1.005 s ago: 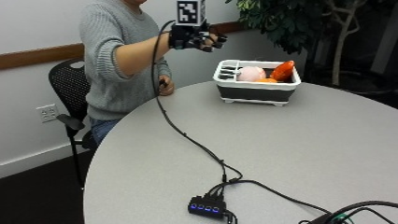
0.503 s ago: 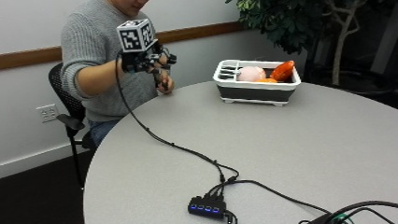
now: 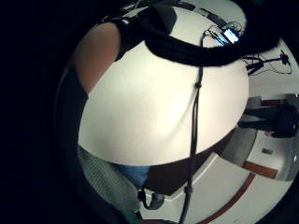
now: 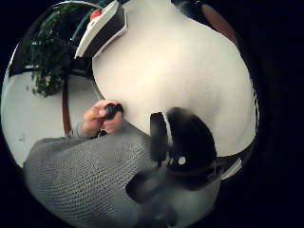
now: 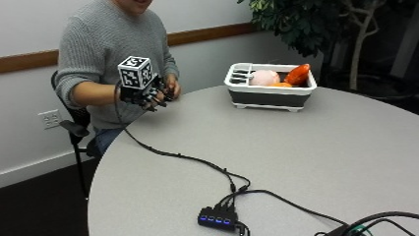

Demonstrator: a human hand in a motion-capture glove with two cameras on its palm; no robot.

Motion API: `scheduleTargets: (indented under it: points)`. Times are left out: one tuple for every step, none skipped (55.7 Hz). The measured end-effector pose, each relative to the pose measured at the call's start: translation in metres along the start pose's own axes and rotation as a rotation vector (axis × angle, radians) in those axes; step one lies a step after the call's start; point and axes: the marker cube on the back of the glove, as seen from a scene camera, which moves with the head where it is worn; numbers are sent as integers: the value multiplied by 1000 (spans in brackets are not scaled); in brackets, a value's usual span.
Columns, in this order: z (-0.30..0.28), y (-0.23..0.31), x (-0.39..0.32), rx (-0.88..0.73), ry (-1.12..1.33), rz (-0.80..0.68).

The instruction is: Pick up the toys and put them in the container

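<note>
Gloved, my right hand point(image 5: 149, 94) hangs above the near-left edge of the table point(image 5: 340, 147), close to my chest, its fingers loosely curled around nothing I can see. My bare hand point(image 4: 101, 118) rests at the same edge and pinches a small dark object I cannot identify. Toys point(image 5: 283, 77), one pink and some orange, sit inside the white container point(image 5: 270, 92) at the far side, well apart from both hands. I see no toy loose on the table, so the job looks finished. One risk I judge: the cable point(image 5: 177, 156) trailing from the glove across the table could snag if I reach out again. No readable brand or writing shows anywhere.
</note>
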Motion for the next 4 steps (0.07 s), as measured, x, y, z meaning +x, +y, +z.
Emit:
scheduleTargets:
  points:
    - [1, -1, 1, -4, -2, 0]
    - [2, -2, 2, -8, -4, 0]
    - [3, -3, 2, -10, -5, -1]
    - [3, -4, 3, -12, -5, -2]
